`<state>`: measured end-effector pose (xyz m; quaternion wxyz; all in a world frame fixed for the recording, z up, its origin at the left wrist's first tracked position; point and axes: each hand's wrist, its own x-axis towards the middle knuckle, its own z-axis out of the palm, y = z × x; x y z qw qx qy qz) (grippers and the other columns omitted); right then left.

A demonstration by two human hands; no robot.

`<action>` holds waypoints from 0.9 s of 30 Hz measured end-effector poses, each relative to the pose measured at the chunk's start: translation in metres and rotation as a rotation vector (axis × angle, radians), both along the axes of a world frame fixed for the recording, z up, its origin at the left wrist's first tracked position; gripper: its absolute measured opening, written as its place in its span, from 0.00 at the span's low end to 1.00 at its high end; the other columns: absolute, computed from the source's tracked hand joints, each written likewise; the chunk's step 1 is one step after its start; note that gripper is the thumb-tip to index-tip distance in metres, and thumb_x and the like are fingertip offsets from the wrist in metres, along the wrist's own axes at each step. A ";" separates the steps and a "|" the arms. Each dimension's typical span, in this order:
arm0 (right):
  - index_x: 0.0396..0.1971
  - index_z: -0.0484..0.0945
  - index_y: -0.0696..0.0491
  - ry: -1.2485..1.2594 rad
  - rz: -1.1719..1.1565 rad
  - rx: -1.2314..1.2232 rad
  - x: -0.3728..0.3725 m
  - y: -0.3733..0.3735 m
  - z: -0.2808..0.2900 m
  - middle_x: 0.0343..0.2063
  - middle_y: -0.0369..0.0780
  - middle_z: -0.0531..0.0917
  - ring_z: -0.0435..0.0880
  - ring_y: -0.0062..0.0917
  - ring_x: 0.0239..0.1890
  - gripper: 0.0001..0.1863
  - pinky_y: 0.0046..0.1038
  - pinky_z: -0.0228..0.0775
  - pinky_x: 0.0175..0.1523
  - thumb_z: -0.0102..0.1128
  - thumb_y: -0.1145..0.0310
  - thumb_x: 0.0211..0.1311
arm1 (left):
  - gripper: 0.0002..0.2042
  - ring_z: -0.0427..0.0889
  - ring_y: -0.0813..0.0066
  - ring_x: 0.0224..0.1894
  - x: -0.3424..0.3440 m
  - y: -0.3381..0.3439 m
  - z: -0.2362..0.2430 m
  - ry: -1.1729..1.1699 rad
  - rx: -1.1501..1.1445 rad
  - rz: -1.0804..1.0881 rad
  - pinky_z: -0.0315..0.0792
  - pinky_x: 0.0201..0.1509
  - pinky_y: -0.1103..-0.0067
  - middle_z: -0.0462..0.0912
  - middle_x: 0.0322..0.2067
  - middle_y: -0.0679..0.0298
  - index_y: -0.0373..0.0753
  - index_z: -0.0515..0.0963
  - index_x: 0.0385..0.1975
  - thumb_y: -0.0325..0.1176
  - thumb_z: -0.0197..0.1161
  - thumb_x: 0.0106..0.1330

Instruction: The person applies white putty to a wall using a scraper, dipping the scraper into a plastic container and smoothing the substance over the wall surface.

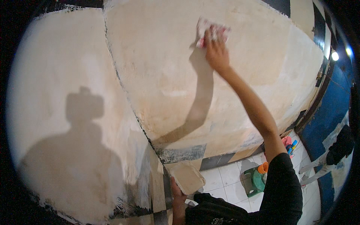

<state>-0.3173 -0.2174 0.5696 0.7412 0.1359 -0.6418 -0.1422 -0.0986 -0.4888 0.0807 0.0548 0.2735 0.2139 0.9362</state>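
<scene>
Head view: I'm favouring even pressure, right hand (217,55) loosely curled over crumpled red-and-white cloth (204,25), left hand (177,192) gripping cream rectangular tub (188,177).

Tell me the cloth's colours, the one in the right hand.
Cloth: blotchy white and pinkish red, somewhat blurred. Head view.

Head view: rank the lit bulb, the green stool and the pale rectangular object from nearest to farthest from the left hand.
From the left hand:
1. Pale rectangular object: in that hand, low centre.
2. Green stool: on the tiled floor, to the right.
3. Lit bulb: far off, upper right.
</scene>
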 end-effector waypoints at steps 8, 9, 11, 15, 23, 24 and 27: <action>0.58 0.64 0.64 -0.651 0.117 0.303 0.064 -0.054 -0.168 0.54 0.59 0.69 0.61 0.51 0.63 0.30 0.48 0.59 0.63 0.51 0.65 0.55 | 0.30 0.71 0.56 0.57 0.026 0.004 0.069 -0.762 -0.315 0.019 0.67 0.58 0.63 0.68 0.57 0.53 0.37 0.58 0.63 0.56 0.38 0.70; 0.59 0.63 0.62 -0.570 0.132 0.247 0.067 -0.051 -0.139 0.54 0.57 0.70 0.62 0.50 0.63 0.30 0.46 0.60 0.62 0.51 0.66 0.55 | 0.31 0.70 0.56 0.57 0.030 0.003 0.081 -0.757 -0.338 0.038 0.67 0.58 0.62 0.68 0.57 0.53 0.37 0.58 0.63 0.56 0.38 0.70; 0.61 0.61 0.57 -0.468 0.012 -0.014 0.060 -0.033 -0.059 0.54 0.54 0.71 0.63 0.48 0.62 0.30 0.44 0.63 0.61 0.51 0.68 0.56 | 0.31 0.70 0.55 0.57 0.036 -0.002 0.101 -0.749 -0.394 0.079 0.67 0.58 0.62 0.68 0.57 0.53 0.38 0.57 0.63 0.57 0.38 0.69; 0.64 0.57 0.55 -0.077 0.000 -0.219 0.039 0.026 0.050 0.59 0.53 0.66 0.65 0.52 0.60 0.32 0.43 0.67 0.56 0.51 0.72 0.57 | 0.32 0.70 0.55 0.57 0.031 -0.007 0.074 -0.755 -0.313 0.063 0.67 0.58 0.62 0.68 0.57 0.53 0.38 0.57 0.63 0.57 0.38 0.69; 0.59 0.64 0.61 -0.595 -0.069 0.063 0.037 -0.022 -0.161 0.56 0.55 0.68 0.62 0.49 0.64 0.32 0.45 0.57 0.65 0.54 0.74 0.50 | 0.32 0.69 0.55 0.58 0.012 -0.012 0.031 -0.716 -0.158 -0.021 0.67 0.58 0.61 0.68 0.57 0.54 0.38 0.57 0.63 0.58 0.39 0.68; 0.58 0.65 0.61 -0.757 -0.161 0.215 0.057 -0.031 -0.174 0.55 0.55 0.70 0.62 0.48 0.64 0.32 0.46 0.56 0.65 0.55 0.74 0.48 | 0.32 0.70 0.53 0.57 0.010 -0.013 0.028 -0.706 -0.141 -0.044 0.67 0.58 0.59 0.68 0.57 0.54 0.40 0.58 0.63 0.59 0.40 0.67; 0.57 0.66 0.61 -0.584 0.304 0.135 0.094 -0.055 -0.134 0.50 0.54 0.74 0.66 0.47 0.61 0.33 0.45 0.57 0.65 0.56 0.75 0.44 | 0.32 0.71 0.49 0.56 0.001 -0.026 0.020 -0.687 -0.115 -0.067 0.67 0.58 0.54 0.68 0.58 0.53 0.43 0.61 0.62 0.60 0.40 0.66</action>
